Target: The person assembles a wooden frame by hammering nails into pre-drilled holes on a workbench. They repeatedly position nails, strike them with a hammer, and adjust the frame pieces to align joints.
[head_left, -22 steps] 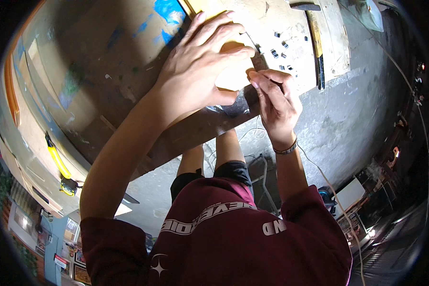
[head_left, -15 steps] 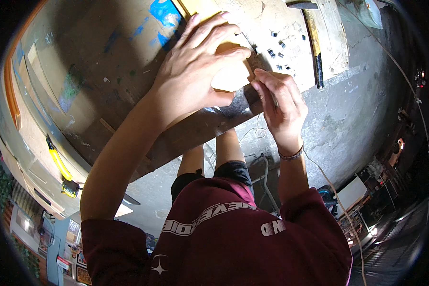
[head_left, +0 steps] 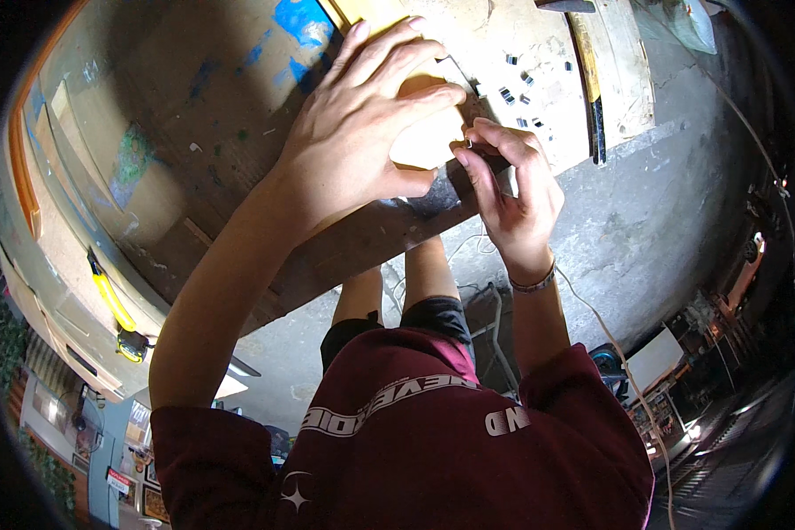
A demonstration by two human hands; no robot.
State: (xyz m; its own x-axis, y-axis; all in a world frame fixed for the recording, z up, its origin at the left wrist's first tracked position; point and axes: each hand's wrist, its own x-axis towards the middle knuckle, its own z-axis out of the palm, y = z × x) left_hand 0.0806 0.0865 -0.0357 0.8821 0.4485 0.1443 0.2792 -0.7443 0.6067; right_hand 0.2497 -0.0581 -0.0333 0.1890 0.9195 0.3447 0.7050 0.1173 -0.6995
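Note:
My left hand [head_left: 362,115] lies with its fingers spread over a pale wooden piece [head_left: 420,144] on the worktable. Its thumb stretches along the near side and the fingers reach across the far part. Close by the right edge of that wood, my right hand [head_left: 521,190] is closed in a pinch, thumb against fingertips. A tiny shiny piece [head_left: 469,144] shows at those fingertips; its kind is too small to make out. Several small dark pieces with light edges [head_left: 507,95] lie scattered on the lit board beyond my right hand.
A tool with a yellowish handle and black end [head_left: 594,97] lies right of the small pieces. At the left are a yellow-and-black tape measure [head_left: 132,344] and a yellow tool [head_left: 109,296]. The dark table edge [head_left: 353,256] runs before me above the concrete floor [head_left: 627,247].
My right hand has shifted slightly left, and its fingertips have turned so that a small shiny piece shows between them. My left hand stays on the wood.

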